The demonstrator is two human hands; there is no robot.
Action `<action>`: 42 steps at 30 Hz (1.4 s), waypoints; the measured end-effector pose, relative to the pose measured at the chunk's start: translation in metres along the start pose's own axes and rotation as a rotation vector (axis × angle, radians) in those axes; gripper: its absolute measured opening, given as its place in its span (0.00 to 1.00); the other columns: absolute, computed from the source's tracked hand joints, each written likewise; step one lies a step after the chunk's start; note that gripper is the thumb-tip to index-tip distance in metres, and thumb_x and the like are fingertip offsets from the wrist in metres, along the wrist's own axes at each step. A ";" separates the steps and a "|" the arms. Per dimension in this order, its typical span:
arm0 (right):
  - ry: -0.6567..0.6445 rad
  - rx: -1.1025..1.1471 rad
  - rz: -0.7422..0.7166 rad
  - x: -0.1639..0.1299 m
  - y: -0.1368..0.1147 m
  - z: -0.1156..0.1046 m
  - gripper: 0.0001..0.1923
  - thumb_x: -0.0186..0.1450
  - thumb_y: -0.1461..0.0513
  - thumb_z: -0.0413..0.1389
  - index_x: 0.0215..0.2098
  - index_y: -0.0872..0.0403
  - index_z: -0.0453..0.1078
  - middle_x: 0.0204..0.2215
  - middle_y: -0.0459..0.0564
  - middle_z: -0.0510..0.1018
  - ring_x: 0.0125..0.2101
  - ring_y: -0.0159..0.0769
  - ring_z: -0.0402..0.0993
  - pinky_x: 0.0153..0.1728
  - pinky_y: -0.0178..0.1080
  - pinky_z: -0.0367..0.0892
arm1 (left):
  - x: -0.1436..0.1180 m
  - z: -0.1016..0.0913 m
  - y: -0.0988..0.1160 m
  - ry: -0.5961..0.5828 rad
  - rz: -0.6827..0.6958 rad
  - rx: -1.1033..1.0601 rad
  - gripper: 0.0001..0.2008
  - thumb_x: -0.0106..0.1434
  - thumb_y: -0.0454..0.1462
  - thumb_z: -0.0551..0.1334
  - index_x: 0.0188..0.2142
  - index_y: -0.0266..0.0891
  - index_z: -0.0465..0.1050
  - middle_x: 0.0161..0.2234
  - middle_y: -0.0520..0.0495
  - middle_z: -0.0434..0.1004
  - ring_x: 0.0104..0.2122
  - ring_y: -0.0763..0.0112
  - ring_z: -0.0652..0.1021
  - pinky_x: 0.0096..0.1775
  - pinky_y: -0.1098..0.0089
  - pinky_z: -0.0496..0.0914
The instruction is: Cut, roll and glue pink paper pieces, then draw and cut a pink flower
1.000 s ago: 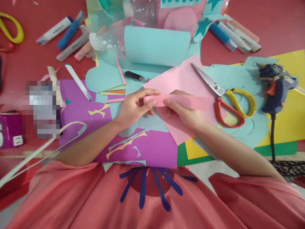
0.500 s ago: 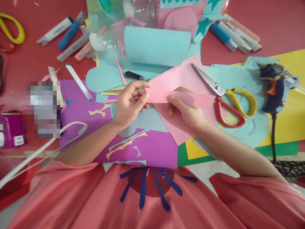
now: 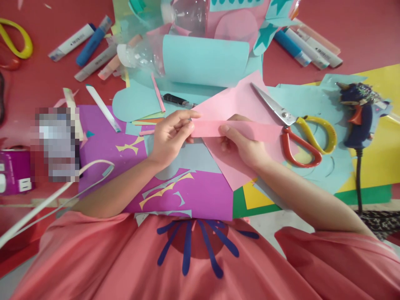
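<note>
A pink paper strip stretches sideways between my hands in the head view. My left hand pinches its left end between thumb and fingers. Farther along, my right hand grips the strip with the thumb on top, and the strip's free end reaches past the wrist toward the scissors. Beneath lies a larger pink paper sheet, partly covered by the strip and my right hand. Scissors with red and yellow handles rest partly opened to the right. A black pen lies just beyond my left hand.
A plastic bottle wrapped in light blue paper lies at the back. Markers sit on both sides. At right is a dark blue glue gun with a cord. A white cable crosses the left; paper scraps cover purple paper.
My left fingers have shifted slightly on the strip's left end, and that end sits a little lower. My right hand and the surrounding things stay nearly the same.
</note>
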State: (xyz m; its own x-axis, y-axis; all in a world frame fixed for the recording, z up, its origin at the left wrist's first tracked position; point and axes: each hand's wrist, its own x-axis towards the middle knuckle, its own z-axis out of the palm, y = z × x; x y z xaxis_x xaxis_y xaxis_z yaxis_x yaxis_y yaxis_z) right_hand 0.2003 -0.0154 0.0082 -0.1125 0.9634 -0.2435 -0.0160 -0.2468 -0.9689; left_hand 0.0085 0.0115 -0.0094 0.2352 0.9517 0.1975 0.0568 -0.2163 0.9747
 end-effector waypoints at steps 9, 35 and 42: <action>0.030 0.033 -0.047 0.002 0.003 -0.001 0.15 0.64 0.55 0.61 0.23 0.50 0.66 0.18 0.41 0.72 0.18 0.29 0.66 0.21 0.35 0.63 | -0.001 -0.001 -0.004 0.003 -0.056 -0.003 0.14 0.65 0.47 0.62 0.47 0.47 0.71 0.24 0.57 0.70 0.21 0.79 0.73 0.24 0.76 0.69; 0.044 -0.057 -0.092 -0.002 0.002 -0.001 0.18 0.65 0.49 0.59 0.24 0.50 0.65 0.19 0.41 0.70 0.21 0.29 0.66 0.27 0.37 0.67 | 0.001 -0.001 -0.011 0.061 0.166 0.006 0.05 0.63 0.43 0.66 0.38 0.48 0.79 0.36 0.50 0.78 0.35 0.73 0.78 0.36 0.69 0.75; 0.020 -0.106 -0.116 -0.006 -0.002 0.001 0.23 0.63 0.44 0.59 0.22 0.50 0.63 0.21 0.44 0.69 0.23 0.32 0.67 0.26 0.40 0.68 | 0.002 -0.005 -0.003 -0.177 -0.271 -0.248 0.33 0.52 0.60 0.67 0.52 0.46 0.70 0.34 0.50 0.79 0.26 0.73 0.79 0.25 0.74 0.72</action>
State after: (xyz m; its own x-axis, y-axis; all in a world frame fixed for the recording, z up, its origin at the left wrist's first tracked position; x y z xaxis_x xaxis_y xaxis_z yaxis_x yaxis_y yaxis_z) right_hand 0.1999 -0.0205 0.0115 -0.0965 0.9869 -0.1294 0.0778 -0.1221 -0.9895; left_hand 0.0039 0.0147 -0.0113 0.4083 0.9101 -0.0702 -0.0911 0.1171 0.9889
